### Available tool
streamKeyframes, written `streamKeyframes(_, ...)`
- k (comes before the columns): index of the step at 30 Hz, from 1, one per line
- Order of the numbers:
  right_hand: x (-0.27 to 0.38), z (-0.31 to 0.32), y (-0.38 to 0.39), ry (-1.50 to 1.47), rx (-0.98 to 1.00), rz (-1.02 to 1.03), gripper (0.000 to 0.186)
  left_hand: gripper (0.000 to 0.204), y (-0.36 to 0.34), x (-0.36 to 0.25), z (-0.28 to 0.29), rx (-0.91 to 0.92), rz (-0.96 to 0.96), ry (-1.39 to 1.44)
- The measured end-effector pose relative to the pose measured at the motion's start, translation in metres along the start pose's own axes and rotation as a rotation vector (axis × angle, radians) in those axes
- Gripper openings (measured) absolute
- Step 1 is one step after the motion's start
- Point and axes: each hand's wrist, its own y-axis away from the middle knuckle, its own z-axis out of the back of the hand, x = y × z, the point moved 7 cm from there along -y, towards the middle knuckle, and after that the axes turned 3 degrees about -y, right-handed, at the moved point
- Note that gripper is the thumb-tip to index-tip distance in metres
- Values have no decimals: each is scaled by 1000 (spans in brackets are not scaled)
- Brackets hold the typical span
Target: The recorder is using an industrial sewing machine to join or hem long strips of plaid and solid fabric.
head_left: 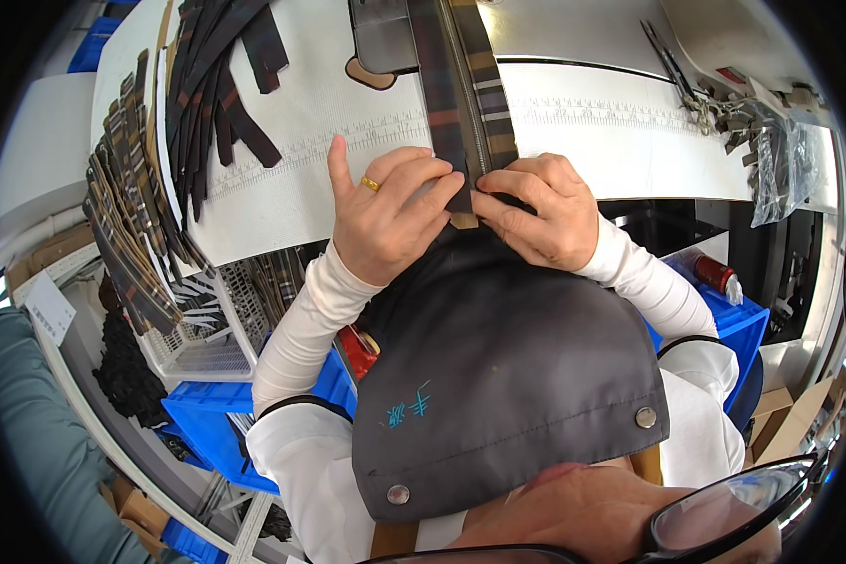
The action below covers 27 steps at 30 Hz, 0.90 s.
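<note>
A long plaid fabric strip with a metal zipper along it runs from the far edge toward me over the white table. My left hand grips the strip's left edge near its close end, thumb and fingertips pressed together, with the little finger raised and a gold ring on one finger. On the right side, my right hand pinches the same end beside the zipper. Between the two hands, a bit of tan backing shows at the strip's tip. Fingertips partly hide how the layers lie.
Dark plaid strips hang in bundles at left, above a white basket and blue crate. The machine plate lies beyond my left hand. Tweezers, scraps and a plastic bag sit at right.
</note>
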Motion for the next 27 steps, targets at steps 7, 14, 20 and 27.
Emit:
streamKeyframes(7,-3,5,4,-71,-102,48,30,32,2,0,-1,-4,-4,7)
streamKeyframes(14,-2,3,5,-26,-68,32,34,31,3,0,-2,-20,-11,4)
streamKeyframes(20,-1,3,4,-26,-12,-6,41,29,2,-3,0,-28,-16,-16)
streamKeyframes(27,-1,4,3,-13,-19,-11,39,27,0,-4,-2,-33,-26,-8)
